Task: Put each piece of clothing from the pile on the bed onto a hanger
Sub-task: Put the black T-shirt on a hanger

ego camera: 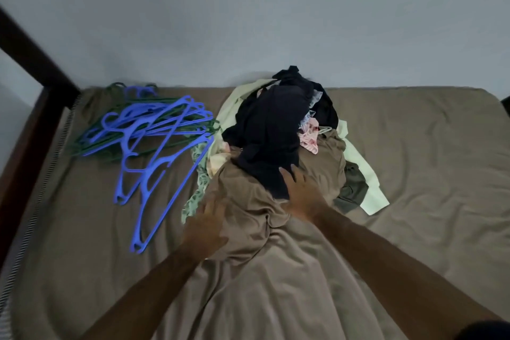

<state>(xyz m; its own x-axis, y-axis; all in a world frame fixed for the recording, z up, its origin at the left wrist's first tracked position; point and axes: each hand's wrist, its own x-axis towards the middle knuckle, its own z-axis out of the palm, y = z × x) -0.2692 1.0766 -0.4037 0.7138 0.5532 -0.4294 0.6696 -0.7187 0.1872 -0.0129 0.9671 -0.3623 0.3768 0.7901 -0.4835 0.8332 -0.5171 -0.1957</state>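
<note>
The pile of clothes (287, 135) sits in the middle of the frame on the bed (414, 146). The left hand (205, 225) and right hand (299, 193) rest flat on a soft, floppy brown cloth (248, 201), fingers spread and holding nothing. It looks light; grab it by the shoulders. Hangers (149, 130) lie upper left.

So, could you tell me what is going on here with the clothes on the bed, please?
A person is sorting a heap of mixed clothing on the brown-sheeted bed. Both hands are on a large brown fabric garment at the front of the heap: the left hand lies on its left side, the right hand beside a black garment on top. A tangle of blue and green plastic hangers lies to the left, with nothing hung on them yet.
</note>
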